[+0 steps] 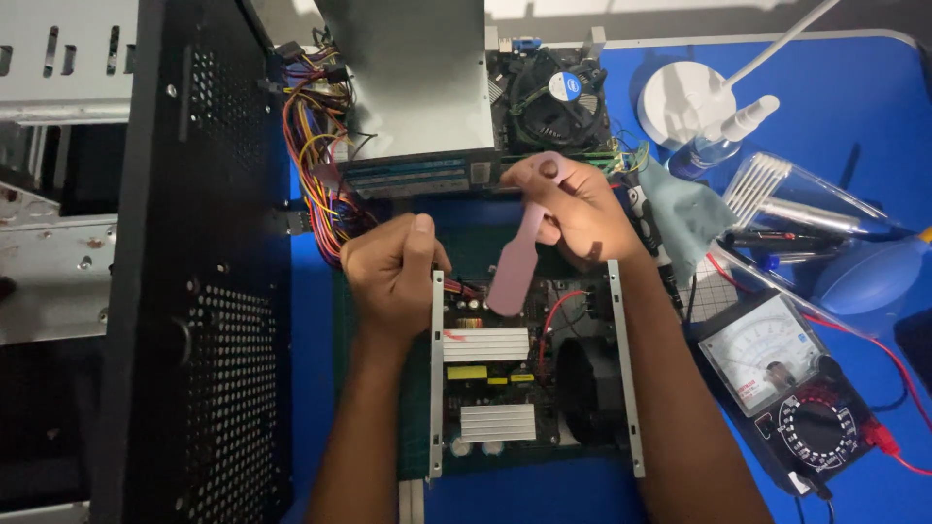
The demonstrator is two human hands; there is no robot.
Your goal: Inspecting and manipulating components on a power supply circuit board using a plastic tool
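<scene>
- Right hand (582, 209) closed on a pink flat tool (515, 267), a spatula-like strip; upper end pinched btwn thumb and fingers (544, 175), thumb tip on top.
- Tool hangs down and to the left from that grip; wide lower end over the top edge of the open power supply unit (529, 374), near the red wires. Contact w/ the board: cannot tell.
- Left hand (393, 272) curled shut over the unit's upper left corner, thumb up, fingers wrapped on the metal side wall (437, 388); what lies under the palm is hidden.
- Tool's lower end just beside left thumb, apart from it.
- Unit lies open on a dark green mat (340, 388) on the blue counter (854, 87); inside: two finned heat sinks, yellow parts, black round fan at right.
- Above the hands: grey metal box (417, 78) w/ a bundle of coloured cables (316, 165) at its left; beside it a motherboard w/ CPU cooler fan (558, 102).
- Left: tall black perforated PC case panel (194, 262).
- Right of the unit: analogue multimeter (791, 388) w/ red lead, lying flat.
- Further up right: teal cloth (684, 213), small spray bottle (728, 141), white round lamp base (680, 102), clear plastic case w/ tools (796, 209), blue air blower (869, 277).
</scene>
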